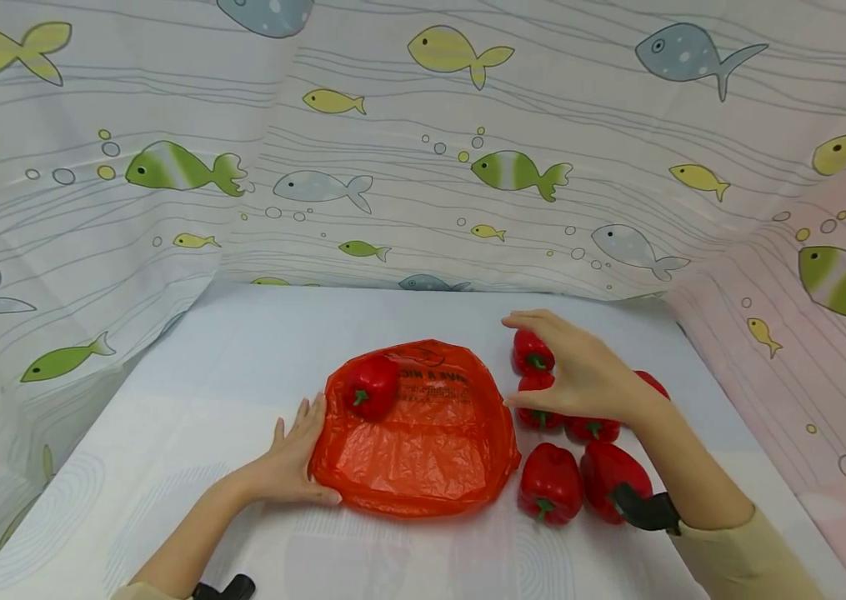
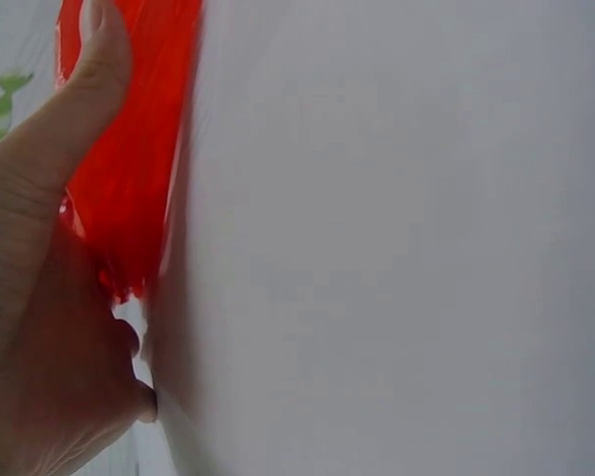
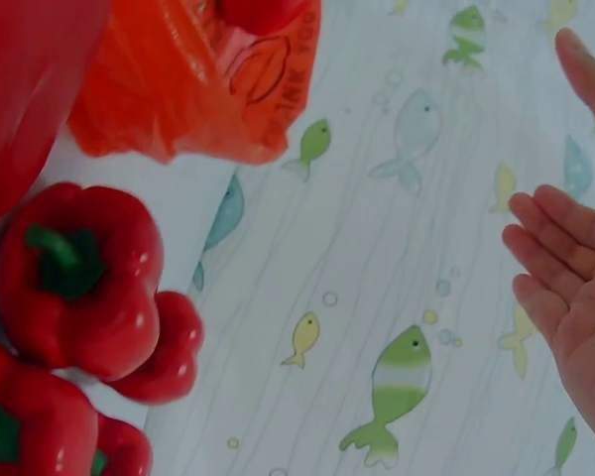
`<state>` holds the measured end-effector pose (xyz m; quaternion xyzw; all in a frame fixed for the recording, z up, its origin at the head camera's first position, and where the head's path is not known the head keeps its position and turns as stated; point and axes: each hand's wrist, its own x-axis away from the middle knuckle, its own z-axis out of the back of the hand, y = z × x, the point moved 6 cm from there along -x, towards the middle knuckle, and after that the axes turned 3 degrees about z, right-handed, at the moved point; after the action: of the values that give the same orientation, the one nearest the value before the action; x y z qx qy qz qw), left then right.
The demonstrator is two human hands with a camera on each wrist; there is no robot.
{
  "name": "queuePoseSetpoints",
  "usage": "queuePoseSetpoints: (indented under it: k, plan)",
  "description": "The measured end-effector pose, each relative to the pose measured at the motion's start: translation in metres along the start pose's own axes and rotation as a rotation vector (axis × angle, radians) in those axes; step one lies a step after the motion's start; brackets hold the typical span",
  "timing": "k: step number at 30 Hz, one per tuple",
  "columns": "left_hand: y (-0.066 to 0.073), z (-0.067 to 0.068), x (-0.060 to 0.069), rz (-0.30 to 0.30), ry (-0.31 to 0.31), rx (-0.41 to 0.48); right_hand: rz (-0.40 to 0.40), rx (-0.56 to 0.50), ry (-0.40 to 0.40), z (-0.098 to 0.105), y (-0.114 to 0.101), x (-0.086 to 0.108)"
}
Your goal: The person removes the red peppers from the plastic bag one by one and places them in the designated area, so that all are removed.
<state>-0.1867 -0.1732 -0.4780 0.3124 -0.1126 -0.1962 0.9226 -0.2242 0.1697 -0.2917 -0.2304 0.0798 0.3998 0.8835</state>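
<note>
An orange-red plastic bag [image 1: 423, 458], its mouth spread wide, sits mid-table with one red bell pepper [image 1: 373, 388] in its upper left. My left hand [image 1: 291, 458] rests against the bag's left side, fingers extended and thumb along its near edge. In the left wrist view the thumb lies over the bag's wall [image 2: 139, 159]. To the right of the bag, my right hand [image 1: 580, 371] hovers over a group of red bell peppers [image 1: 550, 483], thumb and fingers spread apart with nothing between them. It hides part of several peppers. The right wrist view shows the same hand [image 3: 575, 278] above them.
The white table [image 1: 257, 358] carries the bag and the peppers. Behind it and along both sides hangs a fish-print sheet [image 1: 392, 150]. Black straps [image 1: 643, 508] are on both wrists.
</note>
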Motion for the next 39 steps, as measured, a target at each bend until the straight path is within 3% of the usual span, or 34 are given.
queuePoseSetpoints:
  k: [13, 23, 33, 39]
  plan:
    - [0.002, 0.003, 0.004, 0.015, 0.005, 0.004, 0.057, -0.065, -0.058, -0.022, -0.021, -0.029]
    - [0.001, 0.004, 0.003, 0.008, 0.012, -0.004, 0.128, -0.085, -0.092, -0.035, -0.037, -0.05]
    - [0.001, 0.001, 0.002, -0.001, 0.005, 0.003, 0.255, -0.116, -0.111, -0.048, -0.057, -0.073]
    - [0.003, 0.001, 0.002, 0.002, 0.003, 0.009, 0.27, -0.129, -0.124, -0.055, -0.06, -0.085]
